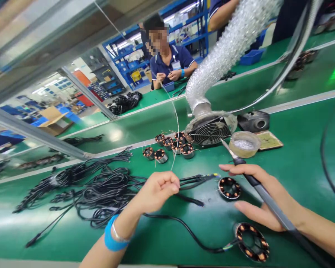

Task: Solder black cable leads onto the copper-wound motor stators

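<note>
The left hand (158,190) has its thumb and forefinger pressed together on a thin wire (176,115), whose end the pinch hides. The right hand (270,197) carries a soldering iron (268,197) across it, thumb and forefinger spread wide; the iron's long axis slants away and leftward, its tip beyond the fingertips. Just left of the right fingers, and much nearer them than the left ones, a stator (229,188) lies flat on the worktop (206,223): a round, dark ring with copper windings and no long axis. Closer to the wearer, below the right thumb, is a cabled stator (252,242), its black cable trailing leftward past the left wrist. Black cables (108,190) sprawl left of the left fingers; small stators (160,155) cluster beyond them, beside a fan (210,132) and a round dish (244,144).
</note>
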`<state>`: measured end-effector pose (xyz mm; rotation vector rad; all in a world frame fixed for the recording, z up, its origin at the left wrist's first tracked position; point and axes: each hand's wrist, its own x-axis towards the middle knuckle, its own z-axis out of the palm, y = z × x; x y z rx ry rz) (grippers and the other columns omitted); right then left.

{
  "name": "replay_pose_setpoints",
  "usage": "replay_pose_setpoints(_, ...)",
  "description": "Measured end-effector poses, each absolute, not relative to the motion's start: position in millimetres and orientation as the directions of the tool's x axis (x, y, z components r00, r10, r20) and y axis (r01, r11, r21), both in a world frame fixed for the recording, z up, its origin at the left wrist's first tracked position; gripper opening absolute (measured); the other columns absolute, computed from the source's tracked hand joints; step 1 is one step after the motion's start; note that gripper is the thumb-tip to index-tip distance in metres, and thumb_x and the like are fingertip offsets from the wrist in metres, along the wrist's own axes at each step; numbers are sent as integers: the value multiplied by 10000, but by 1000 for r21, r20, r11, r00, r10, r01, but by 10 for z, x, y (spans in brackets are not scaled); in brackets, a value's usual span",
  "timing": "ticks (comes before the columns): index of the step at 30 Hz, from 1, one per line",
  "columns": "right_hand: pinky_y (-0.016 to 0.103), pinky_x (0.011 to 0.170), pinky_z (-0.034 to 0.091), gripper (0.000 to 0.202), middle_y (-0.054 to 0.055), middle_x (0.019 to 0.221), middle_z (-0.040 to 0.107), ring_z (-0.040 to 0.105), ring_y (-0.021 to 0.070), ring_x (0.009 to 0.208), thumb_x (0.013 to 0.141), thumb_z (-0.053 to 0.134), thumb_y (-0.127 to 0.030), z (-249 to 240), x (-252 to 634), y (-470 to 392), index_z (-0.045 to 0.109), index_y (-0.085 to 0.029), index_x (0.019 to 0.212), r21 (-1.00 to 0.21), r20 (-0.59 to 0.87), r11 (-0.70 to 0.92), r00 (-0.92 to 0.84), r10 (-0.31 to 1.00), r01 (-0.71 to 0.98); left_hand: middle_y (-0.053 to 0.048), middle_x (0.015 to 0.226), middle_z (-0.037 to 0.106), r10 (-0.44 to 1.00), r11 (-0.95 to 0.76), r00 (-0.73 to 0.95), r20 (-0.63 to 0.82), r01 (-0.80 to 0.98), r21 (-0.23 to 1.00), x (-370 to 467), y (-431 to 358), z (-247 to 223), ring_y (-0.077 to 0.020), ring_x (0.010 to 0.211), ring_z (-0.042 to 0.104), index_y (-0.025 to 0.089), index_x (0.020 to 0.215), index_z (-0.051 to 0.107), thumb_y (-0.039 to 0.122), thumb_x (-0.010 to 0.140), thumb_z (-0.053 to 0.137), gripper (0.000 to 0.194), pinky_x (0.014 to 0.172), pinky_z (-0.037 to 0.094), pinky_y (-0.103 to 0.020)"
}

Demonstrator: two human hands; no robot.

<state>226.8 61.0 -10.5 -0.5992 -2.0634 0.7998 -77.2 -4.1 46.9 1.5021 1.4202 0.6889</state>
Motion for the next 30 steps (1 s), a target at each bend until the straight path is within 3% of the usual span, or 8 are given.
replay_pose_setpoints(5, 200, 687, 567, 341, -13, 895, 650, 654, 111, 744, 862, 617, -129, 132, 2067, 521, 514, -274, 1154, -830, 516, 557, -376, 770, 3, 45, 600, 409, 974, 21, 171, -150, 588, 809, -457, -61, 267, -96, 566, 337, 147, 784, 578, 413, 931, 515, 311, 530, 257, -216)
replay_pose_setpoints(14, 159, 697, 541, 317, -26, 864, 683, 659, 84, 729, 831, 590, -69, 247, 2096, 549, 534, -242, 1091, -749, 587, 656, -365, 723, 92, 35, 620, 469, 949, 40, 217, -228, 637, 770, -293, 62, 317, -116, 588, 398, 159, 785, 585, 391, 955, 475, 307, 565, 299, -234)
replay_pose_setpoints(17, 160, 729, 543, 333, -22, 888, 694, 669, 83, 754, 827, 566, -38, 246, 2022, 558, 544, -235, 1094, -724, 602, 688, -450, 660, 41, -35, 831, 616, 953, -142, 299, -56, 602, 786, -251, 183, 374, -158, 773, 524, 165, 919, 656, 397, 1001, 381, 369, 734, 386, -264)
replay_pose_setpoints(20, 192, 765, 554, 350, -4, 931, 695, 680, 103, 813, 815, 528, -25, 233, 1911, 571, 556, -234, 1094, -708, 626, 705, -497, 601, -38, -72, 925, 620, 919, -232, 389, 64, 403, 885, -133, 249, 294, -185, 882, 542, 166, 943, 654, 497, 1003, 328, 469, 825, 407, -294)
replay_pose_setpoints(22, 198, 732, 558, 374, 3, 944, 688, 678, 103, 777, 804, 525, -33, 217, 1857, 572, 549, -235, 1118, -715, 625, 696, -498, 601, -57, -72, 801, 611, 882, -112, 471, 11, 188, 976, -52, 251, 167, -182, 801, 573, 148, 802, 619, 623, 965, 294, 598, 777, 436, -295)
replay_pose_setpoints(25, 195, 691, 548, 443, -9, 929, 668, 657, 97, 729, 752, 550, -40, 184, 1822, 553, 529, -244, 1144, -739, 607, 673, -470, 641, -37, 16, 531, 481, 798, 189, 588, -130, -41, 981, -7, 207, -6, -119, 467, 505, 161, 734, 542, 752, 874, 355, 635, 505, 392, -232)
replay_pose_setpoints(28, 196, 686, 529, 453, -39, 877, 646, 629, 96, 727, 714, 569, -40, 150, 1805, 522, 523, -264, 1106, -784, 551, 621, -443, 707, 16, 82, 477, 371, 815, 249, 540, -211, 2, 968, -60, 147, -50, -56, 355, 283, 161, 787, 528, 729, 849, 467, 574, 388, 203, -193)
replay_pose_setpoints(30, 185, 650, 513, 440, -57, 833, 630, 606, 87, 688, 721, 562, -42, 126, 1788, 505, 513, -271, 1093, -821, 494, 571, -471, 731, 26, 77, 469, 394, 831, 219, 510, -222, 67, 973, -99, 117, -44, -55, 386, 265, 152, 794, 533, 692, 882, 455, 553, 417, 199, -196)
